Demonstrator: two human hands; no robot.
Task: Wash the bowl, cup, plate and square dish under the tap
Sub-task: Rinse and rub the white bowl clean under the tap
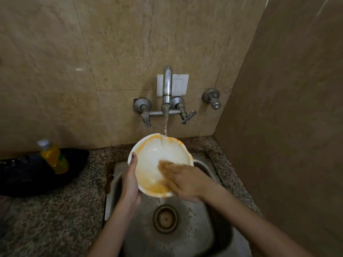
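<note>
Two hands worked on one bowl. The left hand (130, 184) gripped the white bowl (154, 154) at its left edge, thumb hooked over the rim and the fingers curled out of sight underneath. The right hand (182, 180) lay inside the bowl on the near right, fingers stretched fairly flat against the inner wall and holding nothing. It was blurred, so exactly how the fingers lay could not be told.

The bowl was held above the steel sink (187, 238), clear of the basin floor and the drain (165, 218). The stream of water (165, 125) from the tap (167, 84) struck just inside its far rim. Orange residue clung along the far rim, the left wall and the near bottom edge.

My judgement is that the main risk was a slip. The bowl was wet, probably greasy, and carried by one hand at one edge, so a firm push from the rubbing hand could twist it loose and drop it onto the steel. Water landing so near the rim could also splash over onto the speckled counter (55, 210).

Being round, the bowl had no long axis. Its mouth pointed upward and leaned back toward the person, with the far rim higher than the near one.

A bottle of yellow liquid (53, 158) stood in a dark tray (22, 175) on the counter to the left.
</note>
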